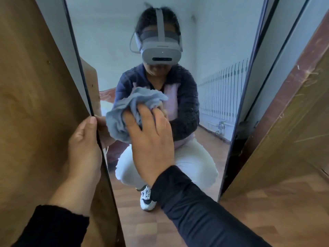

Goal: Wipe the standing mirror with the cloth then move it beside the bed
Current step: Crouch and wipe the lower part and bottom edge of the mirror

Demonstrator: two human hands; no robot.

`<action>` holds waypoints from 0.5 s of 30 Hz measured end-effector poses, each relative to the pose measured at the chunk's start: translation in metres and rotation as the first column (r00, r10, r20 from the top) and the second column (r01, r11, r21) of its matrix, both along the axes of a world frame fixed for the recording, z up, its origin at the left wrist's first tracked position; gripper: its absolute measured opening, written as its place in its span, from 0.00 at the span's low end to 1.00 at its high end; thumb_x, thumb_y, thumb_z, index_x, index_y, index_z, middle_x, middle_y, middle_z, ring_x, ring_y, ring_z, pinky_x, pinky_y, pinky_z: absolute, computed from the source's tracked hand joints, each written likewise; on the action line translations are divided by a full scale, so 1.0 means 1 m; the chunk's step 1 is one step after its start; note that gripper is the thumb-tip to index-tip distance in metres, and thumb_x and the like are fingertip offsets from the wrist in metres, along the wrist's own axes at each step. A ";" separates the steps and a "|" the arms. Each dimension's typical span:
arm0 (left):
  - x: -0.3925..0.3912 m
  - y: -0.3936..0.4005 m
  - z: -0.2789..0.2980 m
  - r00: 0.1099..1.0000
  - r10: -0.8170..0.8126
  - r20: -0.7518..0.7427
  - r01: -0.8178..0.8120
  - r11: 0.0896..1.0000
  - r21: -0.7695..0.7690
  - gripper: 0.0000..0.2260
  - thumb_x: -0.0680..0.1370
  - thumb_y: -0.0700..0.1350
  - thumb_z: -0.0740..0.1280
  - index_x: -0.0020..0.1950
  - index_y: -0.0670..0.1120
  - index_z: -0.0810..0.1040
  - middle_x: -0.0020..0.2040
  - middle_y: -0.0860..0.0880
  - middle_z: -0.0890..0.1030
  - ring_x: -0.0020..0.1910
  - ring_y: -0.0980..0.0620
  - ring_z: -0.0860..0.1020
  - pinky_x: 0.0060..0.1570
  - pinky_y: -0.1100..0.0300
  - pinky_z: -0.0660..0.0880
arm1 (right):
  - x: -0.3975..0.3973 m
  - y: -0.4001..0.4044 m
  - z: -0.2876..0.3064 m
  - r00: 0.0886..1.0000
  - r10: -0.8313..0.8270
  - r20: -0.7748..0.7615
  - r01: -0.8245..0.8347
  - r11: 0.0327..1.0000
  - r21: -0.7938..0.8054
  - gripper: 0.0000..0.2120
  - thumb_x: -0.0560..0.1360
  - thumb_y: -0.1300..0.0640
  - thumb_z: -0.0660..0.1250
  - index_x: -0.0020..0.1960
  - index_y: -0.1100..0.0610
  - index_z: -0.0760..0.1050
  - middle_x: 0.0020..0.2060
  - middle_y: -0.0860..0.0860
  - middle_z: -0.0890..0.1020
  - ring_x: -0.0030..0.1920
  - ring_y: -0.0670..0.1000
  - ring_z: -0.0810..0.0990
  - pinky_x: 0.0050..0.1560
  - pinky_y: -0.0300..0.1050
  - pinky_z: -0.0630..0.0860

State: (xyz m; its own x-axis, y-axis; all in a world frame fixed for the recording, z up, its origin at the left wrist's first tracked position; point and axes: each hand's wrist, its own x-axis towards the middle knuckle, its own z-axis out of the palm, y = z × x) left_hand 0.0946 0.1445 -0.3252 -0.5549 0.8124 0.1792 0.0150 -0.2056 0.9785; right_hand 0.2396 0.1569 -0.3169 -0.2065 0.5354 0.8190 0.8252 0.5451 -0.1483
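**Head view: mirror pinched at 1 edge while the cloth works the glass**

Head view puts the standing mirror [204,50] upright and close in front, squeezed between a brown wooden panel [35,86] on the left and a scuffed wooden door edge [293,113] on the right. The left hand [83,145] wraps the mirror's thin dark left frame, thumb on the front and fingers curled behind. The right hand [151,138] presses a bunched blue cloth [131,107] flat against the glass at mid-height, fingers spread and slightly bent over the wad.

Risks, as I judge them: pushing hard with the cloth while only 1 hand steadies 1 side could rock or twist the mirror, and its stand is hidden, so I cannot tell how firmly it sits. A loose fold of cloth hangs left of the palm and could slip free or smear instead of wiping. The upper glass looks out of easy reach from this crouch, so stretching up could shift weight onto the frame.

Room for moving is tight. Both frame edges lie just beside wood, the left one seemingly touching the panel, so sliding it sideways would scrape. The checkered wooden floor [267,211] toward the person offers the open way out. A bed is perhaps reflected at the left, though that patch is too small to be sure.
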 end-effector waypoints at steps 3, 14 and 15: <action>-0.007 0.000 -0.006 1.000 0.025 0.007 -0.025 0.999 -0.046 0.19 0.77 0.61 0.63 0.57 0.49 0.82 0.56 0.46 0.85 0.56 0.48 0.82 0.64 0.42 0.75 | 0.020 0.007 -0.012 0.998 -0.026 0.053 0.022 0.997 0.068 0.17 0.83 0.59 0.56 0.66 0.52 0.79 0.69 0.54 0.77 0.69 0.61 0.68 0.71 0.59 0.65; -0.014 -0.001 -0.023 1.000 0.029 0.002 -0.029 0.995 -0.096 0.16 0.72 0.66 0.64 0.56 0.64 0.82 0.58 0.54 0.84 0.60 0.55 0.81 0.66 0.46 0.73 | 0.072 0.001 -0.043 0.869 -0.491 -0.062 0.474 0.861 -0.182 0.31 0.72 0.57 0.71 0.73 0.56 0.68 0.72 0.58 0.69 0.67 0.61 0.64 0.62 0.57 0.65; -0.012 -0.004 -0.028 0.999 0.036 0.012 -0.035 0.995 -0.092 0.16 0.73 0.66 0.64 0.56 0.63 0.82 0.59 0.54 0.84 0.61 0.55 0.81 0.67 0.46 0.72 | 0.063 -0.001 -0.045 0.888 -0.458 -0.036 0.446 0.878 -0.171 0.30 0.74 0.53 0.69 0.74 0.58 0.68 0.73 0.59 0.68 0.67 0.61 0.64 0.63 0.57 0.66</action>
State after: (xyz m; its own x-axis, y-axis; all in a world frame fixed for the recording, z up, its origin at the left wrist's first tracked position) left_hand 0.0823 0.1409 -0.3536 -0.5854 0.8049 0.0970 0.0067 -0.1148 0.9934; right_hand 0.3031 0.1559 -0.3622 0.1457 0.6762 0.7222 0.9598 0.0803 -0.2689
